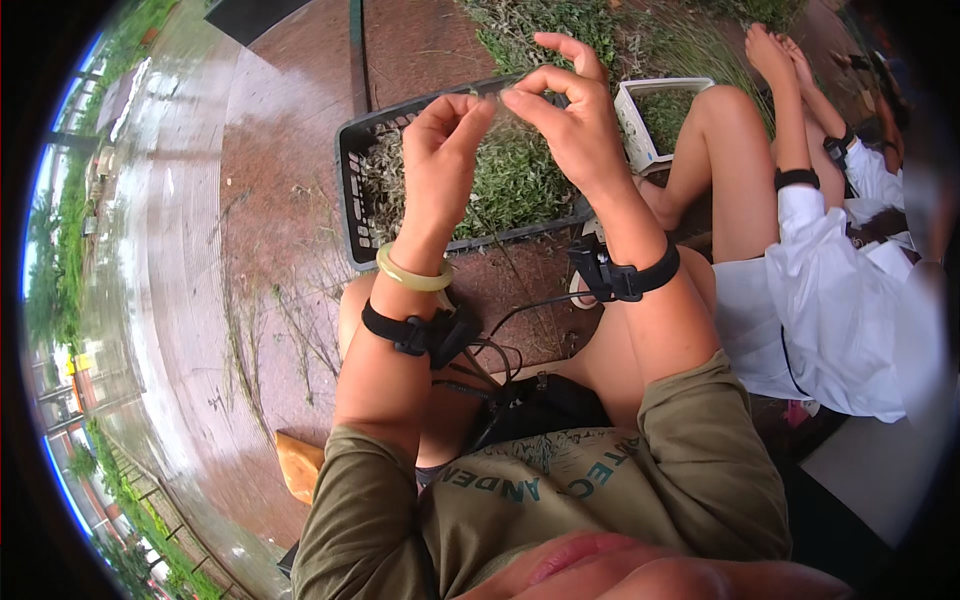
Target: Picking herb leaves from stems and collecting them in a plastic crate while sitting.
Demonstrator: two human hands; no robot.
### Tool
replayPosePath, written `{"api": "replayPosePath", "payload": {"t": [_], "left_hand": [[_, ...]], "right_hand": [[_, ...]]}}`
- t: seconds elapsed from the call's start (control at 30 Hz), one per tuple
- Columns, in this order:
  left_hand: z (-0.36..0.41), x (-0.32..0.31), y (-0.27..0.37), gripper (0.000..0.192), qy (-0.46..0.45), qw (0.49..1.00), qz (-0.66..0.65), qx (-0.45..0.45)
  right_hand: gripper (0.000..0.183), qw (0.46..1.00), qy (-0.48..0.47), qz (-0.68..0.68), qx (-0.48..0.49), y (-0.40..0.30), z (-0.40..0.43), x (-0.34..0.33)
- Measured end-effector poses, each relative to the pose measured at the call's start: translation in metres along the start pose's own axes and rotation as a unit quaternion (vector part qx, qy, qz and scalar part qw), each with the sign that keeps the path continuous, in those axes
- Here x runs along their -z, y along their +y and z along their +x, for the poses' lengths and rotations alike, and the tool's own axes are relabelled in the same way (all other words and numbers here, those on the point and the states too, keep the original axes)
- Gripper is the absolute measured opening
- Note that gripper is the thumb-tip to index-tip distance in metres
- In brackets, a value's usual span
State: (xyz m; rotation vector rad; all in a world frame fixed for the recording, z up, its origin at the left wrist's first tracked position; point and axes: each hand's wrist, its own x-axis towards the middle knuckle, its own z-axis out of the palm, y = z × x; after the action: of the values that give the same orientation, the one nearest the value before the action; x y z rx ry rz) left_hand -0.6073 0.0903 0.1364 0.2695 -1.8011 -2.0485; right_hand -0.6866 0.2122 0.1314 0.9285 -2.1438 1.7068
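Note:
My left hand (442,150), with a pale bangle on its wrist, pinches a small green plant sprig (474,92) between thumb and fingertips. Close beside it, my right hand (574,112) brings its thumb and index finger together, with the other fingers raised. Something thin and blurred lies between the two hands; whether the right fingertips grip it cannot be told. Both hands are above a black plastic crate (346,187). Inside the crate, green leafy sprigs (517,176) fill the middle and right, and greyish, drier-looking leaves (382,184) lie at the left.
Loose cut plants (517,37) are heaped behind the crate. A white plastic basket (626,127) with greenery stands at the right, near a seated person in a white shirt (832,300). Bare stems (247,360) lie on the paving at the left. Cables (495,352) run by my lap.

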Motion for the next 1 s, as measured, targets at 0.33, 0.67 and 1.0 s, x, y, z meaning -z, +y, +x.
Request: {"api": "replayPosePath", "payload": {"t": [0.33,0.67,1.0], "left_hand": [[0.005,0.010,-0.006,0.014,0.014,0.991,-0.121,0.062],[0.006,0.007,-0.012,0.015,-0.020,0.987,-0.132,0.090],[0.010,0.016,-0.019,0.014,-0.017,0.978,-0.180,0.102]], "right_hand": [[0.016,1.000,-0.004,-0.011,-0.009,0.011,0.003,0.007],[0.021,0.955,-0.094,0.238,-0.151,0.009,0.005,-0.010],[0.014,0.965,-0.040,0.211,-0.148,0.019,0.005,-0.004]]}}
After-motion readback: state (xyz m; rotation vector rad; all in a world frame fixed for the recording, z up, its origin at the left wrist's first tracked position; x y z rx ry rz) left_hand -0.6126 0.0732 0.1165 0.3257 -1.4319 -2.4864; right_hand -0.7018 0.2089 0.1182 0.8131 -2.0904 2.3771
